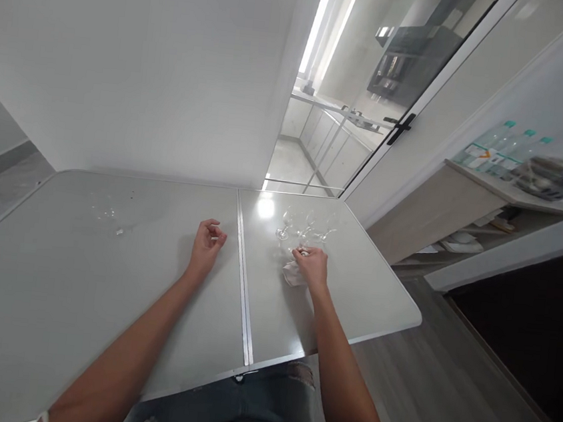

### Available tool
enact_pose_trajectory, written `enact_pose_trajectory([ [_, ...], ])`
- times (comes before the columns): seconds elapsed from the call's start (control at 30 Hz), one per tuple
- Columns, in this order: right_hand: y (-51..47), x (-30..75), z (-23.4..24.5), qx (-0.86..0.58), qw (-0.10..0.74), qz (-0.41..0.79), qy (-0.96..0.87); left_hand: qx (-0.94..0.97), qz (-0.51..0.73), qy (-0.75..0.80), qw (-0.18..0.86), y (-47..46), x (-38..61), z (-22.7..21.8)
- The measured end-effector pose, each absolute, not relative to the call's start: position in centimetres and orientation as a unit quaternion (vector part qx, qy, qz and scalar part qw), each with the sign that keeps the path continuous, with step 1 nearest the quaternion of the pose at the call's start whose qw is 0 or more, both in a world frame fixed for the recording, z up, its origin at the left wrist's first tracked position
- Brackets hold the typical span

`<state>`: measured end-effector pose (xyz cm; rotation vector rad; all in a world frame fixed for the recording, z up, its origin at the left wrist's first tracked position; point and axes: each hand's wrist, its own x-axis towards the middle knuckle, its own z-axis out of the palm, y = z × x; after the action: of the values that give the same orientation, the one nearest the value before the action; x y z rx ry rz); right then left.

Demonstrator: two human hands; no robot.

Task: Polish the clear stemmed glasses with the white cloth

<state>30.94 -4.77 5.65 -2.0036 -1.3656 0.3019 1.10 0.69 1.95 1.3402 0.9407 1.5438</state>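
My left hand (206,244) hovers over the grey table (104,273) just left of its centre seam, fingers loosely curled with nothing in them. My right hand (312,264) rests right of the seam, its fingers closed on the foot of a clear stemmed glass (304,230). A crumpled white cloth (292,274) lies under that hand. Two more clear glasses (285,223) stand close together just beyond my right hand, hard to separate against the glare.
More clear glasses (107,213) stand at the table's far left. A glass door (374,93) opens onto a kitchen behind the table. A wooden shelf (464,197) at the right carries water bottles (499,150). The table's right edge (402,304) meets wood floor.
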Motion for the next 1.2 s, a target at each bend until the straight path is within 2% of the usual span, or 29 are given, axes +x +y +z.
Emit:
enact_pose_trajectory([
  [0.37, -3.3, 33.8, 4.4, -0.79, 0.308, 0.13, -0.514, 0.515, 0.622, 0.41, 0.423, 0.7, 0.9, 2.2],
  [0.87, -3.1, 33.5, 3.7, -0.799, 0.311, 0.146, -0.493, 0.517, 0.605, 0.427, 0.429, 0.6, 0.9, 1.9],
  [1.1, -3.9, 33.7, 5.2, -0.811, 0.295, 0.152, -0.482, 0.517, 0.603, 0.424, 0.434, 0.7, 0.9, 1.9],
  [1.2, -6.1, 33.7, 6.7, -0.825, 0.283, 0.173, -0.457, 0.535, 0.616, 0.439, 0.377, 0.6, 0.7, 2.1],
])
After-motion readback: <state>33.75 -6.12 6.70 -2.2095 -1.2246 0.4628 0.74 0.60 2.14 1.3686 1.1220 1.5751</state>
